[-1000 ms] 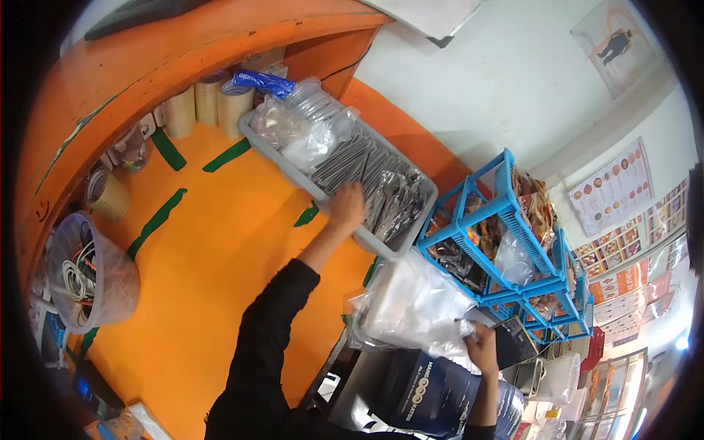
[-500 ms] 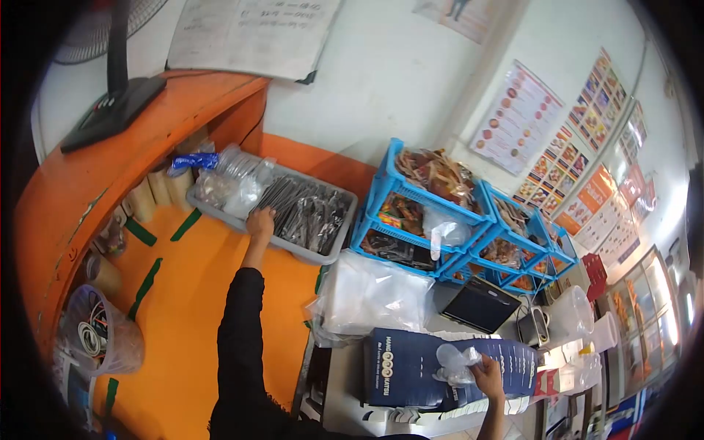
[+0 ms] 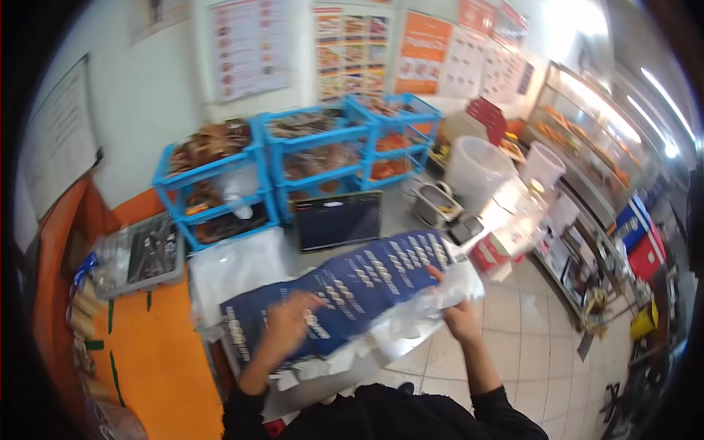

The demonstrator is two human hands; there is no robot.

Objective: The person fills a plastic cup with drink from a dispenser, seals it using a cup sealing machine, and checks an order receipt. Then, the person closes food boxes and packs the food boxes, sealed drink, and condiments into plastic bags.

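My left hand (image 3: 290, 325), smeared by motion, is over a stack of dark blue printed paper packaging (image 3: 345, 293). Its fingers are too blurred to show whether they hold anything. At the stack's right side, my right hand (image 3: 462, 320) is closed on clear plastic cups (image 3: 431, 301), with the thumb raised. These look crinkled and glossy, and their exact shape is blurred. White edges of the stack stick out along its near side. Beyond the left hand lies a pile of clear plastic bags (image 3: 231, 268).
Blue stacked baskets (image 3: 275, 176) of packets stand along the wall, with a black tablet-like screen (image 3: 339, 221) before them. A grey cutlery tray (image 3: 176, 270) sits on the orange counter (image 3: 165, 352) at left. Large clear containers (image 3: 477, 169) and a lit food display (image 3: 579, 132) are at right.
My left hand has left the cutlery tray and come right, over the blue stack. My right hand still holds the clear plastic. The view has turned right.
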